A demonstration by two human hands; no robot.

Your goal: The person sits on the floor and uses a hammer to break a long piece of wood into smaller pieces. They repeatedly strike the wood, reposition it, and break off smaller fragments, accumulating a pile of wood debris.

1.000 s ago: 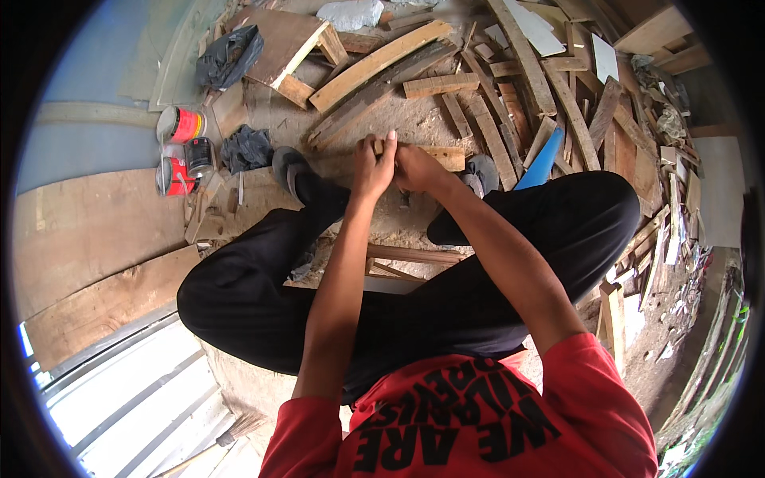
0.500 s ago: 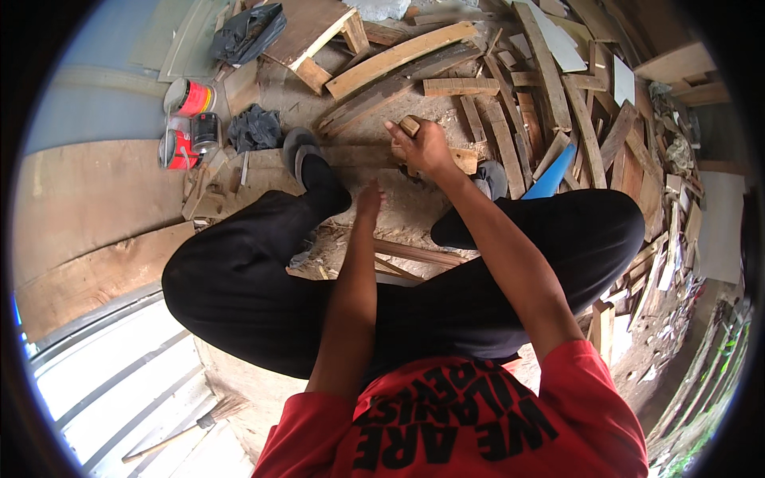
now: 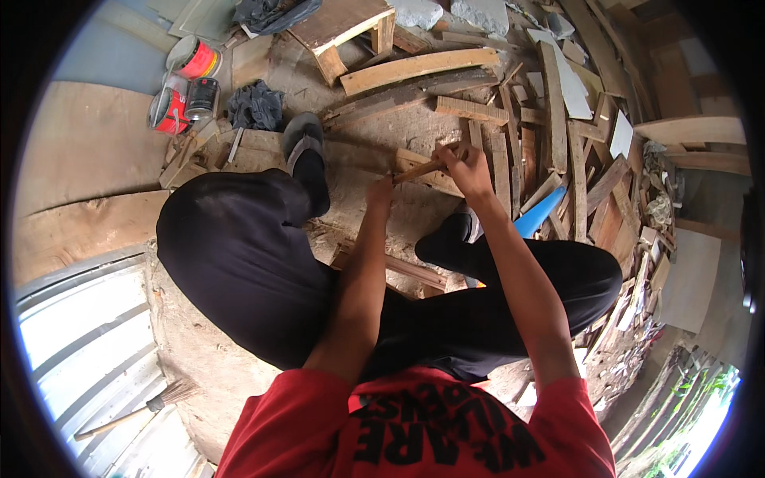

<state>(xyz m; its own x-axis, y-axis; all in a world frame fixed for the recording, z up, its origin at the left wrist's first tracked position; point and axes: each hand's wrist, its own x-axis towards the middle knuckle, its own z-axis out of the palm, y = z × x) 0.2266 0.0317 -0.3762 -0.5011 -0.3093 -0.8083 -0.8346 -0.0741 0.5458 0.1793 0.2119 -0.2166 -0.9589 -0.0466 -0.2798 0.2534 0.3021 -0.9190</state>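
Between my two hands a short wooden stick (image 3: 419,170) is held at a slant. My left hand (image 3: 381,191) is closed around its lower left end, and my right hand (image 3: 468,170) grips its upper right end, partly covering it. Just behind the stick, a pale wooden plank (image 3: 443,182) lies on the ground between my feet. Nearer my lap, some thin wooden strips (image 3: 410,271) lie on the dusty floor. A blue, flat, tapering blade-like piece (image 3: 543,213) sticks out beyond my right leg.
Scattered planks and offcuts (image 3: 555,111) fill the right side. A low wooden bench (image 3: 339,28) stands at the back. Red-labelled paint cans (image 3: 169,110) and a crumpled black plastic bag (image 3: 256,106) are at left. A hammer-like long-handled tool (image 3: 119,424) lies lower left.
My left hand has come up and now grips the stick's lower end. My right hand has moved right and lower, and the wood it holds now shows lengthwise. The view has shifted.
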